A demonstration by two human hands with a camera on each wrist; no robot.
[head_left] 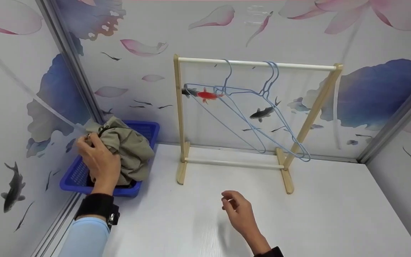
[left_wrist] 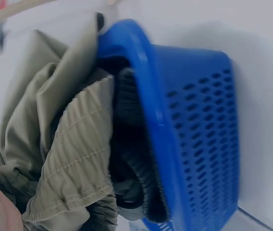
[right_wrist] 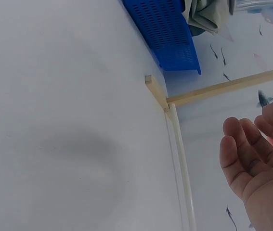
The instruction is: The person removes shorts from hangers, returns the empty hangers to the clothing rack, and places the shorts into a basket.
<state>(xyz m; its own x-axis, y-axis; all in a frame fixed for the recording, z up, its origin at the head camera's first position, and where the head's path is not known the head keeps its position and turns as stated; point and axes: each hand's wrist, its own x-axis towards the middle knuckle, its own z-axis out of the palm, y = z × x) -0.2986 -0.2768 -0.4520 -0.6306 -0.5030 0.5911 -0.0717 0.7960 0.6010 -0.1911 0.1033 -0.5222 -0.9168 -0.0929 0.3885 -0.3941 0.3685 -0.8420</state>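
My left hand [head_left: 100,160] grips a pair of khaki pants [head_left: 130,150], bunched up over the blue basket [head_left: 146,125]. Their gathered elastic waistband [left_wrist: 78,144] shows in the left wrist view, beside dark clothing [left_wrist: 129,159] inside the basket. Over the white table, in front of the rack, my right hand [head_left: 240,212] holds nothing. Its fingers are loosely bent, as the right wrist view also shows. Part of the left hand's grip is hidden by the cloth.
A small wooden clothes rack [head_left: 181,107] with a white top bar [head_left: 248,63] stands at the back of the table [head_left: 198,200]. Several blue wire hangers [head_left: 241,114] hang from it, tilted and overlapping. Printed wall panels [head_left: 148,21] enclose the table at the back and sides.
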